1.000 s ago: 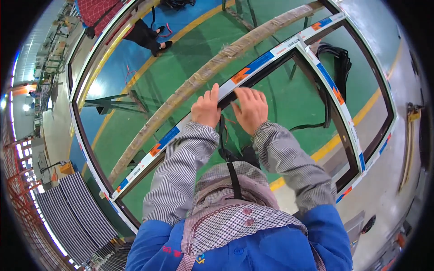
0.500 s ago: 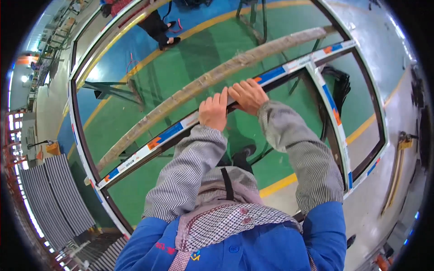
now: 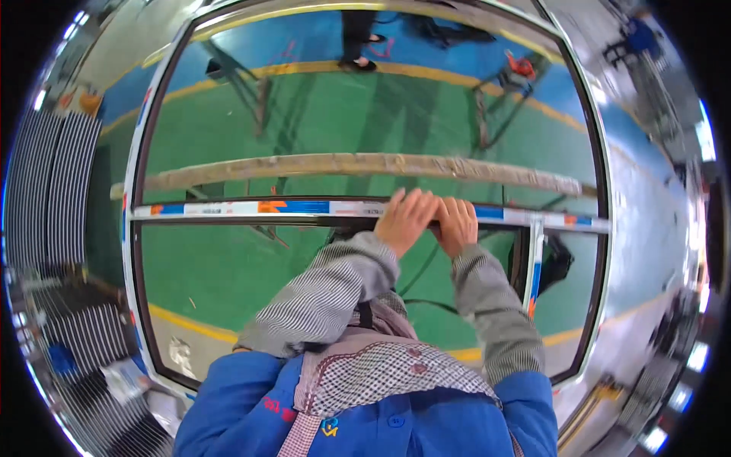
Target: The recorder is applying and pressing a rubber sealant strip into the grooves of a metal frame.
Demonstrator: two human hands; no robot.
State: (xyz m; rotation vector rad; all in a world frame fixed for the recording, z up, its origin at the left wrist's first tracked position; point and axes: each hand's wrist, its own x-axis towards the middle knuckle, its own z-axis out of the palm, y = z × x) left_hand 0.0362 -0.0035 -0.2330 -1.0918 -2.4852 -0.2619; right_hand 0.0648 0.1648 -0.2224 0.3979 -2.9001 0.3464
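A large window frame (image 3: pixel 138 171) lies spread out before me, its pale bars covered in white, blue and orange film. Across its middle runs a long crossbar (image 3: pixel 304 207). My left hand (image 3: pixel 407 221) is closed over this bar, right of its middle, with the fingers on the far side. Right beside it, my right hand (image 3: pixel 457 226) grips the same bar, and the two hands touch or nearly touch. Thumbs and undersides of the grip are hidden. To the right of my hands, a short upright bar (image 3: pixel 536 263) joins the crossbar.
Beyond the crossbar, a wrapped support beam (image 3: pixel 350 164) passes under the frame. Metal stand legs (image 3: pixel 483 118) show through the opening. Another person's legs (image 3: pixel 356 38) are at the far side. Striped stacked profiles (image 3: pixel 46 190) stand left; a dark bundle (image 3: pixel 554 263) lies right.
My view has turned, so the frame, slanted before, now looks level. Both hands have shifted a little right along the crossbar, the left more, and are closer together.
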